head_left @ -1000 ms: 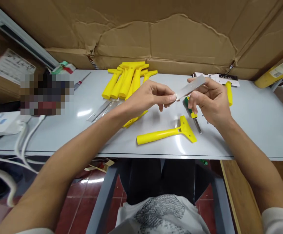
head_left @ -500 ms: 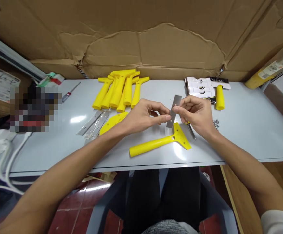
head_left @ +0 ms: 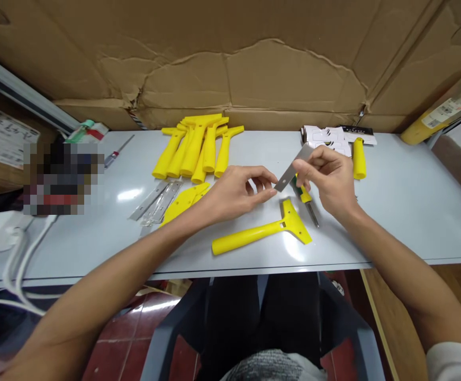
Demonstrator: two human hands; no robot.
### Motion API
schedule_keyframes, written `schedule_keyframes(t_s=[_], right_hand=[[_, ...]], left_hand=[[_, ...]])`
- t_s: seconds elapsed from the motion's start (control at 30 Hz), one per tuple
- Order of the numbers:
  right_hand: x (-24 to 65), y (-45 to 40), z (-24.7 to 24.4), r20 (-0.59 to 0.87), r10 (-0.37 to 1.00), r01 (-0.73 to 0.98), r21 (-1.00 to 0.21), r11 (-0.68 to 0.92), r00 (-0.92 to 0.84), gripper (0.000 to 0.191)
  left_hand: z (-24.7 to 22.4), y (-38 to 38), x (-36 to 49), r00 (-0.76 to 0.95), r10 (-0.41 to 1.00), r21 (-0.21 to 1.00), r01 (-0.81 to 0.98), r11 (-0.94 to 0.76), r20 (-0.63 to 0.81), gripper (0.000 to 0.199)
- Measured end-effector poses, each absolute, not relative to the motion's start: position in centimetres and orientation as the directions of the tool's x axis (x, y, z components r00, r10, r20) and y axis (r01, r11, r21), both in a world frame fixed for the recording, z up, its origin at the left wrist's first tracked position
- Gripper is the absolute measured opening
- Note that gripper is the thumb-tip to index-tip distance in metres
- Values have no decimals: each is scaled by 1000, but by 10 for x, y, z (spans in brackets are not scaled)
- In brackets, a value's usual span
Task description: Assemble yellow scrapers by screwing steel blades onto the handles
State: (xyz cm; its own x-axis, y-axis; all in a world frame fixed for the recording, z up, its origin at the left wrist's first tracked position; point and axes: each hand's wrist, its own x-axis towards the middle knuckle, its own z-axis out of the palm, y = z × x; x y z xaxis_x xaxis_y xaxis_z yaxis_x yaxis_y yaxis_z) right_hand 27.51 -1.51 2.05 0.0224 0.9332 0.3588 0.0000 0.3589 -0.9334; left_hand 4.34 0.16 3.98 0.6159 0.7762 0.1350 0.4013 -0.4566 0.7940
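Observation:
A flat metal scraper blade (head_left: 289,172) with a hole in it slants above the table. My right hand (head_left: 330,177) pinches its upper end between thumb and fingers. At the lower end, the thumb and fingertips of my left hand (head_left: 243,191) close on the blade's corner. Below the blade lies a yellow scraper handle (head_left: 250,237), its wide head pointing right. A screwdriver (head_left: 306,198) with a green and yellow grip lies partly hidden under my right hand. Left of my left hand are several wrapped metal blades (head_left: 156,202) and yellow plastic plates (head_left: 182,203), partly covered by my forearm.
Several yellow scraper handles (head_left: 194,145) are heaped at the back. White and black printed cards (head_left: 325,136) and a yellow grip (head_left: 359,159) lie at the back right. Another screwdriver (head_left: 113,157) lies far left, near white cables (head_left: 19,270). Cardboard (head_left: 254,79) walls the table's rear.
The blade has tilted flatter, its upper end swinging right and up with my right hand. My left fingers have moved to its lower end. More of the screwdriver shows.

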Motion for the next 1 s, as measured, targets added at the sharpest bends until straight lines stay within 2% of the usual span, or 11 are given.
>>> schedule_keyframes(t_s=[0.1,0.2,0.3,0.37,0.47,0.57,0.63,0.73,0.8,0.9,1.0], right_hand=[[292,-2,22,365,919,3,-930,368,150,40],[306,5,27,302,929,-17,-950,312,213,38],[314,6,34,254,955,-46,-963,264,155,47],[316,5,36,232,967,-59,-969,239,107,39],[319,4,38,174,983,-102,-978,179,54,23],[319,2,41,106,993,-89,-990,110,49,23],[317,-1,42,97,994,-37,-994,99,52,29],[310,-9,42,56,997,0,-998,56,-46,44],[303,-14,39,5,989,35,-999,10,-149,56],[293,-19,28,-30,965,202,-979,24,-261,38],[284,-20,15,-23,950,397,-911,108,-311,24]], left_hand=[[39,-7,43,715,699,586,560,-586,15,42],[38,-19,44,775,623,382,611,-694,-107,54],[37,-26,46,792,584,324,608,-725,-178,48],[40,-27,46,775,614,333,624,-707,-151,51],[46,-28,44,758,653,315,623,-716,-16,50],[48,-28,41,742,660,127,648,-751,119,38],[44,-27,38,750,639,-43,653,-756,168,45],[34,-26,32,818,554,-237,576,-783,157,55],[28,-26,29,853,510,-304,518,-800,110,54],[23,-31,25,869,494,-329,477,-815,34,49],[17,-34,23,884,468,-313,449,-837,16,44]])
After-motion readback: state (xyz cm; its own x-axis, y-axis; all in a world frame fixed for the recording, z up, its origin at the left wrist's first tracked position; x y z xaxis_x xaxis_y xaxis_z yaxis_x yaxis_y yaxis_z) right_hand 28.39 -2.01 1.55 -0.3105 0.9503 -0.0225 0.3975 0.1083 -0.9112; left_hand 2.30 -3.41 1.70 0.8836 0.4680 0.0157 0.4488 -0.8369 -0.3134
